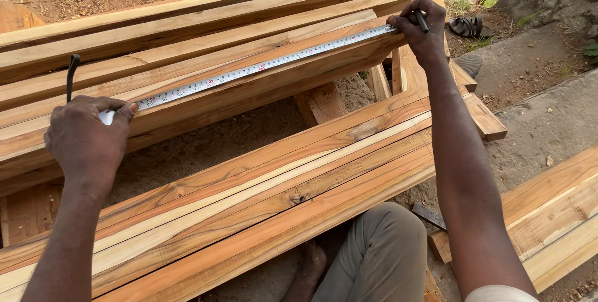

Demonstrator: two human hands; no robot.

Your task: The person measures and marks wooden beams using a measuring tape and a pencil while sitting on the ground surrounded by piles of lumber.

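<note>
While we're crouched over the stack, our knee (380, 252) in khaki trousers sits at the bottom of the frame, with a bare foot (311, 258) tucked under the nearest boards (261, 196). Those run diagonally from lower left to middle right.

Further up, our left hand (87, 140) at the left edge has its fingers curled tight around the tape measure case (107, 116), thumb pressing it onto the plank (249, 93); a black strap (71, 75) loops up behind it. The tape (261, 65) lies flat along that plank, up to the upper right, where our right hand (423, 28) pins the end down with closed fingers, a dark pencil (422, 22) gripped between them.

So we'd say we're mid-measurement. Marking looks like the next move, and that'd need the tape kept taut and the pencil tip brought to the wood.

Way back, sandals (467, 26) lie on the dirt.
</note>
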